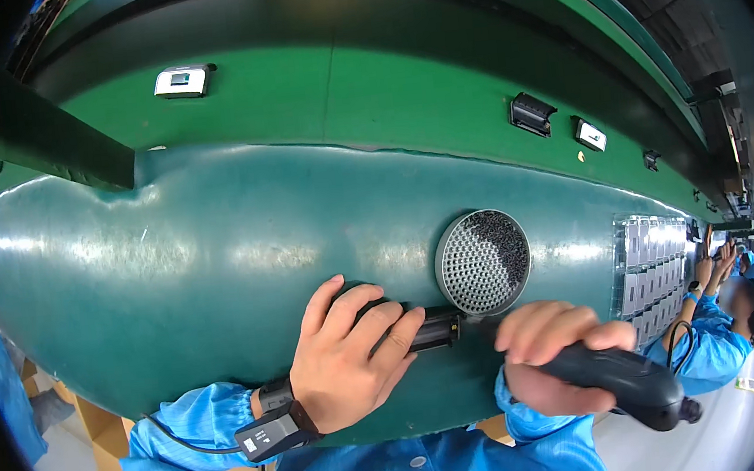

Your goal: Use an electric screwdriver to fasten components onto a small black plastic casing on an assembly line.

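My left hand [344,366] is closed over a black plastic housing [441,330] on the green mat, its fingers curled over the part. One end of the housing sticks out to the right of my fingers; the rest is hidden. In my right hand [547,346] is a black electric screwdriver [627,382], tilted, its back end pointing down and right. Its front end lies toward the housing, but the tip is blurred and I cannot tell whether it touches. Just beyond the housing sits a round dish [442,275] with a dimpled grid and many small black screws on its right side.
Beyond the mat runs a green belt [292,107] carrying white-and-black devices [183,82] and a black housing [532,115]. Clear trays of grey parts [648,273] lie at the right, near a co-worker in blue [717,330]. A dark post [59,139] stands at the left.
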The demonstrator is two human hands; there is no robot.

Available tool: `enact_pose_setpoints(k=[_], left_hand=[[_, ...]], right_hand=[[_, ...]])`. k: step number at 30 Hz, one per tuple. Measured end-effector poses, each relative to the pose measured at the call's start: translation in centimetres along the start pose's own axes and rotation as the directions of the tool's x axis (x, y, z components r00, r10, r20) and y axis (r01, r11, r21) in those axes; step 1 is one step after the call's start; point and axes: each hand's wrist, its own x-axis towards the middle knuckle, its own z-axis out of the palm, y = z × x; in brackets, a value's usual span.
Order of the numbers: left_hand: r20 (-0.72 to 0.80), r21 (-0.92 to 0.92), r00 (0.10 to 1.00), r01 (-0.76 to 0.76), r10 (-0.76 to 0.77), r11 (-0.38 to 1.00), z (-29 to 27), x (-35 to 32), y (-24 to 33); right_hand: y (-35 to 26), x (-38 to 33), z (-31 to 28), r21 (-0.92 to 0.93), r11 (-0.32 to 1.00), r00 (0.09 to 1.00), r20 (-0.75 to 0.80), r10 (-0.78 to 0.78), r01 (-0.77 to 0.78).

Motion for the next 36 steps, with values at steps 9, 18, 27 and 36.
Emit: enact_pose_setpoints(k=[9,18,27,36], left_hand=[[0.02,-0.038,1.0,-0.006,0.007,0.999,-0.2,-0.4,-1.1],[-0.007,-0.087,1.0,0.01,-0.011,0.996,0.1,-0.7,-2.6],[0.0,-0.068,1.0,-0.003,0.003,0.998,0.1,-0.8,-2.4],[0.008,-0.049,1.0,-0.011,0.011,0.999,0.2,-0.1,-3.4]], right_hand=[[3.2,3.4,-0.7,-0.016,0.997,0.991,-0.111,0.071,-0.073],[5.1,2.8,-0.7,-0.083,0.992,0.989,-0.121,0.084,-0.095],[4.9,2.9,-1.0,-0.072,0.992,0.986,-0.135,0.096,-0.106],[6.3,3.1,-0.8,-0.081,0.991,0.987,-0.133,0.092,-0.103]])
